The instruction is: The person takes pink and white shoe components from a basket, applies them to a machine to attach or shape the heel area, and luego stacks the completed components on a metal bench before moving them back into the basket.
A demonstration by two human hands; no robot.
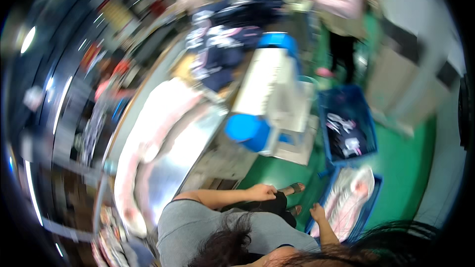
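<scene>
My left hand [262,193] is in front of my body, over my dark trousers, with its fingers curled in and nothing visible in them. My right hand [318,212] is at the near left edge of a blue crate [377,198]; blur hides how its fingers stand and whether it touches anything. Inside that crate lies a bundle of pale pink and white fabric [341,202]. A second blue crate [373,143] stands just beyond, with dark printed fabric pieces [349,136] in it.
A long worktable carries a pale pink and white fabric strip [163,113] and a pile of navy printed fabric [217,52]. A white and blue machine [267,84] stands at its right side. Farther off is another person [341,10]. Grey-beige boxes [408,69] stand at right on the green floor [405,168].
</scene>
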